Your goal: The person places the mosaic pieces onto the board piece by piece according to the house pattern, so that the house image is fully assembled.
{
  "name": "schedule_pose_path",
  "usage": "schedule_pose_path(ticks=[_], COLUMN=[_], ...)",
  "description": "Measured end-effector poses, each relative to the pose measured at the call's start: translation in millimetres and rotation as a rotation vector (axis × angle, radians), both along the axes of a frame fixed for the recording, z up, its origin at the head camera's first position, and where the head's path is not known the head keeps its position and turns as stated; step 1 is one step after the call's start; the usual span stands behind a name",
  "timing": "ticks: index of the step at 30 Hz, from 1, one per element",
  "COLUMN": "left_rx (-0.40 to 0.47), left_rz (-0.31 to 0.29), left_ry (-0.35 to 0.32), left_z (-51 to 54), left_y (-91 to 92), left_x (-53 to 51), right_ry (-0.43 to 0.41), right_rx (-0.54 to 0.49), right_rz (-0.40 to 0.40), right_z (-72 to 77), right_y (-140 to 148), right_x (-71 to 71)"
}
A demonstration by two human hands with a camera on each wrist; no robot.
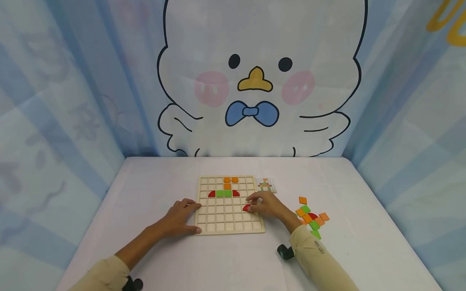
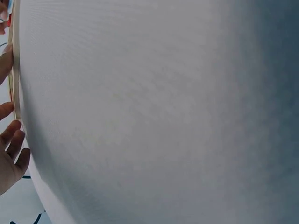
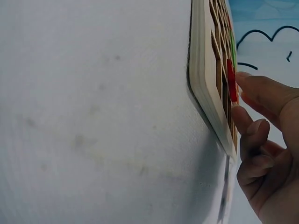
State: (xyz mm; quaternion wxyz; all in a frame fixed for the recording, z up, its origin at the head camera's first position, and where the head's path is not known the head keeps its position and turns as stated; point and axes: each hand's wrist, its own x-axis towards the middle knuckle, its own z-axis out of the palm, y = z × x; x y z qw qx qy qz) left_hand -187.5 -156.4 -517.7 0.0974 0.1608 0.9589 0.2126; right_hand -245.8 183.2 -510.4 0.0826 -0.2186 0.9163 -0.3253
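A wooden grid board (image 1: 216, 219) lies on the white table. Near its far side, two orange rounded pieces (image 1: 227, 180), an orange square (image 1: 227, 186), two green squares (image 1: 219, 193) and two red quarter-circles (image 1: 212, 194) sit in the cells. My left hand (image 1: 176, 218) rests against the board's left edge, fingers extended and thumb by the near corner. Over the right columns, my right hand (image 1: 267, 205) pinches a red quarter-circle piece (image 1: 246, 208) between thumb and finger; the right wrist view shows this red piece (image 3: 232, 80) edge-on at the fingertips, just over the grid.
A small pattern card (image 1: 266, 185) lies beside the board's far right corner. Several loose orange, green and red pieces (image 1: 314, 225) are scattered right of my right hand. A dark device (image 1: 285, 252) sticks out by the right sleeve. A printed curtain (image 1: 255, 141) stands behind the table.
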Motion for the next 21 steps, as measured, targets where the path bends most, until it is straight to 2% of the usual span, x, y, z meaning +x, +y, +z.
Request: schedule_pose_path(ticks=[16,21], left_rx=[0.003,-0.001], left_rz=[-0.008,-0.005], left_ry=[0.017,0.016], left_z=[-0.1,-0.1], left_y=[0.3,0.9], left_x=[0.1,-0.2], right_ry=[0.016,-0.012], right_rx=[0.015,0.004], right_rz=[0.088,0.078], right_z=[3.6,3.3], right_y=[-7.4,-6.5], right_x=[7.1,7.4])
